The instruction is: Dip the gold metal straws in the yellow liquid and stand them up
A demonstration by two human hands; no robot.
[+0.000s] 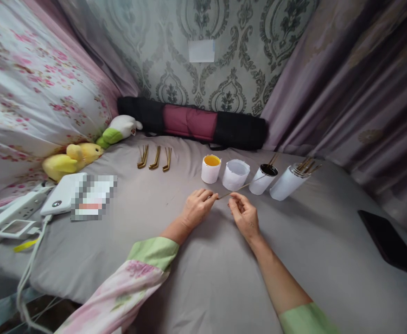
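A thin brown stick (247,185) slants up to the right, its far end in front of the dark-lined cup. My left hand (199,207) is closed on its near end, fingers curled over it. My right hand (245,215) has its fingers curled together at the stick, closer to its middle; the exact contact is partly hidden. Beyond the hands stand a white cup with yellow inside (211,174), a wider white paper-wrapped cup (236,178), a white cup with a dark inside (258,183) holding sticks, and a tall white container (286,184) with several brown sticks.
Three small groups of bent brown sticks (155,157) lie back left. Plush toys (73,160), a white power bank (63,192) and a power strip (10,215) line the left. A black phone (391,241) lies right. A long black-and-maroon bag (189,121) rests against the wall.
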